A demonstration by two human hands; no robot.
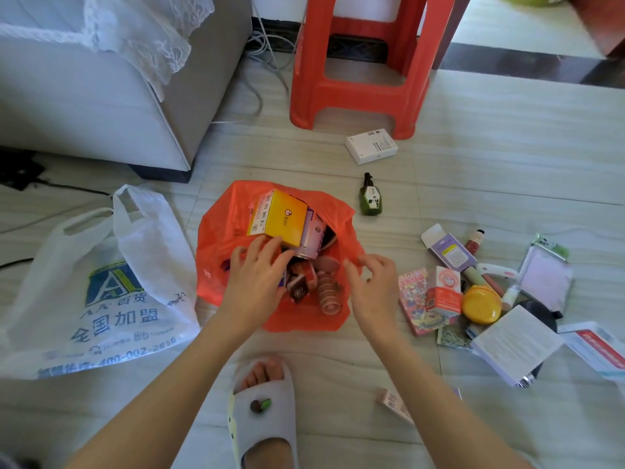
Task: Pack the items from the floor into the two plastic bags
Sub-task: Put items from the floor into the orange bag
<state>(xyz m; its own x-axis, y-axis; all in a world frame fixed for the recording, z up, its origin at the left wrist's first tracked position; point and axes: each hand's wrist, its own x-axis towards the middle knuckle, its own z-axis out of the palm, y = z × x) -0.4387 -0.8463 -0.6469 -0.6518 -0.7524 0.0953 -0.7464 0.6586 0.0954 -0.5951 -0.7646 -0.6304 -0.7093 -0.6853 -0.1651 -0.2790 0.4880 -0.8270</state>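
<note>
orange bag (216, 238): mid-floor, mouth spread, presumably for loading; holds yellow box (278, 216) and other small goods. left hand (257, 276): fingers loosely extended, touching the contents, gripping nothing. right hand (370, 282): pinching the bag's right rim. white bag (101, 292): floor's left side, flat. unpacked pile (473, 292): right side.

We see bare floor (338, 367) between the orange bag (220, 238) and the cluttered pile (473, 292); the stool (358, 93) blocks beyond.
</note>
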